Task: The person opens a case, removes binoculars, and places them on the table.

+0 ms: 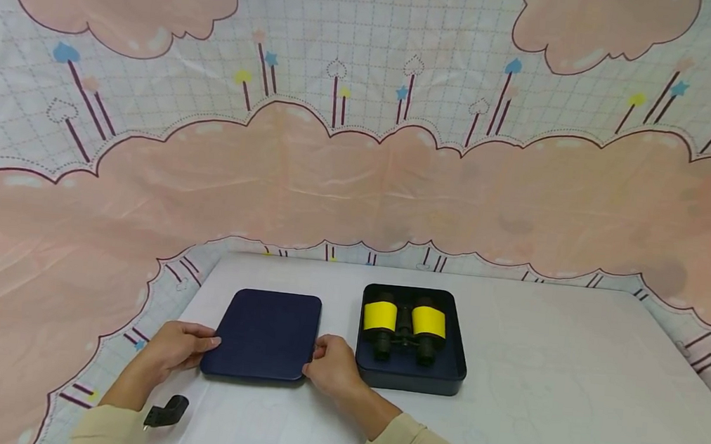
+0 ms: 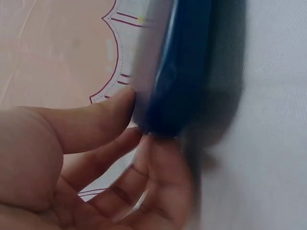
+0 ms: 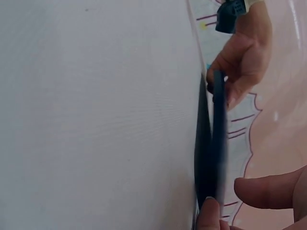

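Note:
A flat dark blue square lid (image 1: 266,334) is held between both hands, with a shadow under it on the table. At its left edge, my left hand (image 1: 182,348) pinches it, thumb on top and fingers beneath, as the left wrist view shows. My right hand (image 1: 336,368) holds the opposite edge near the front corner; in the right wrist view a fingertip (image 3: 209,211) is at the lid's rim. To the right stands a dark blue box (image 1: 408,382), its top uncovered. Black binoculars (image 1: 405,321) with yellow barrels lie inside it.
A white table (image 1: 571,368) carries the box. Behind and around it hangs a patterned cloth (image 1: 396,190) with peach clouds. Black wrist cameras (image 1: 167,411) sit at both sleeves.

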A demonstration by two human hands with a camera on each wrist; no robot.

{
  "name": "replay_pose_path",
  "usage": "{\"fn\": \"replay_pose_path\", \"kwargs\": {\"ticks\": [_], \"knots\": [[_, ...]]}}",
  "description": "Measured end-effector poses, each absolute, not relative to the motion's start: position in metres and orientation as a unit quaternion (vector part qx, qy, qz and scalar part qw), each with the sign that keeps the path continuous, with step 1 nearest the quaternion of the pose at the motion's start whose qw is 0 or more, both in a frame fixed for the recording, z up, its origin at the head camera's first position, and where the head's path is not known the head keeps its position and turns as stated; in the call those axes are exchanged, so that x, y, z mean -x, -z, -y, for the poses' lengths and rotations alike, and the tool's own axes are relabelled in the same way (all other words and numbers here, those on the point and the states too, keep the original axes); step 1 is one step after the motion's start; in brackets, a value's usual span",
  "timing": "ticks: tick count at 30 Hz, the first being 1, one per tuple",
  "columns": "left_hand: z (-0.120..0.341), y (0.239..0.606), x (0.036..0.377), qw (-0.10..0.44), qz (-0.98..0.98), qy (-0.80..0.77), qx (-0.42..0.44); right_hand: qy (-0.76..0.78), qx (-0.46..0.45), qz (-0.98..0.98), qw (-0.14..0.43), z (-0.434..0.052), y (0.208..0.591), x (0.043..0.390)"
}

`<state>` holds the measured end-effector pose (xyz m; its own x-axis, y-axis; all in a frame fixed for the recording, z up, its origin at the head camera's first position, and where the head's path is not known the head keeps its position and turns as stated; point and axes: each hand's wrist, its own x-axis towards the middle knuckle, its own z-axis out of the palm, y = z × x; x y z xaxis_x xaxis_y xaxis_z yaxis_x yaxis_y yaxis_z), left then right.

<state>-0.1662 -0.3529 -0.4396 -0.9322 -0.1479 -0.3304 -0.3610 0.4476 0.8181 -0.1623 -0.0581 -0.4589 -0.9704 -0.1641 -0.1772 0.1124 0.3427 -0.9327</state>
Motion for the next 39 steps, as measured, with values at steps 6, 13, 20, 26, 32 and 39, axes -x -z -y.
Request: {"fn": "replay_pose_path", "kwargs": {"ticks": [6, 13, 20, 26, 32, 39], "knots": [[0.354, 0.439, 0.163, 0.085, -0.848, -0.495, 0.168, 0.577, 0.048, -0.808, 0.11, 0.054, 0.453, 0.157], [0.342, 0.427, 0.162, 0.083, -0.83, -0.537, 0.126, 0.602, 0.074, -0.788, 0.103, 0.04, 0.439, 0.153], [0.317, 0.417, 0.161, 0.099, -0.804, -0.578, 0.096, 0.619, 0.064, -0.775, 0.108, 0.023, 0.426, 0.153], [0.295, 0.407, 0.157, 0.107, -0.791, -0.6, 0.062, 0.612, 0.054, -0.783, 0.103, 0.005, 0.419, 0.155], [0.273, 0.4, 0.154, 0.12, -0.776, -0.619, 0.034, 0.608, 0.056, -0.785, 0.104, -0.016, 0.413, 0.156], [0.25, 0.394, 0.152, 0.13, -0.768, -0.627, 0.013, 0.588, 0.058, -0.802, 0.087, -0.041, 0.407, 0.156]]}}
